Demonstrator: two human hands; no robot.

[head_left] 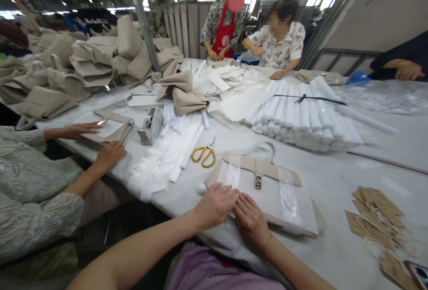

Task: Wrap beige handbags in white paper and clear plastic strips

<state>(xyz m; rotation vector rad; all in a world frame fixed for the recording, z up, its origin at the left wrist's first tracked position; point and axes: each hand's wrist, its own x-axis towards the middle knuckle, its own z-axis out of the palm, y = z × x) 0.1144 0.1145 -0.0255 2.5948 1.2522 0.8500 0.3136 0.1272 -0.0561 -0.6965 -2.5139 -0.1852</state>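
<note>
A beige handbag point(267, 170) with a metal clasp point(258, 181) lies on the table in front of me, its handle point(272, 149) pointing away. White paper covers much of its front, crossed by two clear-looking bands point(289, 196). My left hand point(216, 205) is closed at the bag's near left edge, fingers bent over it. Right beside it, almost touching, my right hand point(250, 218) grips the same edge with its fingers together. Both thumbs are mostly hidden. Yellow-handled scissors point(204, 154) lie just beyond the bag.
White rolls point(301, 116) tied in a bundle lie behind the bag. Cardboard tags point(376, 212) are at right. A tape dispenser point(151, 125) and white strips point(170, 151) sit left, near a co-worker's hands point(110, 156) on another bag. More bags point(96, 58) are piled behind; other people work opposite.
</note>
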